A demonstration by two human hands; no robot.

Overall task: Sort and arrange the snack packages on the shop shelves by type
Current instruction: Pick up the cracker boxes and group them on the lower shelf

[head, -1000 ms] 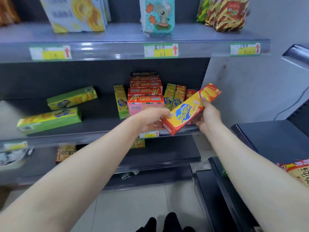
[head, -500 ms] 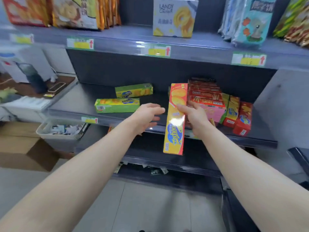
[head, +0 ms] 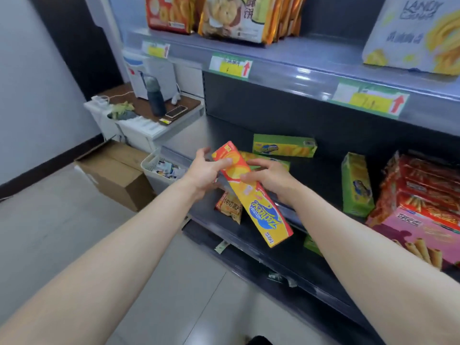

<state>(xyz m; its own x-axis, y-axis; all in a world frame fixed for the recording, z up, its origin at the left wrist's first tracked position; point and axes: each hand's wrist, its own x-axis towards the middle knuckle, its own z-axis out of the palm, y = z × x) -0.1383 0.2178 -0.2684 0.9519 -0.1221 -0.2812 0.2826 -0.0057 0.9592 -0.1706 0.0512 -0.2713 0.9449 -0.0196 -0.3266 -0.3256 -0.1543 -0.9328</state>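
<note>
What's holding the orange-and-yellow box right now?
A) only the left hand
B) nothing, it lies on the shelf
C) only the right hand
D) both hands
D: the left hand and the right hand both grip the upper end of the tilted box.

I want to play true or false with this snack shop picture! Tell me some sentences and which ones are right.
1. The left hand and the right hand both hold the yellow-orange box. True.
2. That box lies flat on a shelf. False: it is held tilted in the air.
3. A green box stands upright, left of the red and pink boxes. True.
4. The cardboard box sits on the top shelf. False: it is on the floor.
</note>
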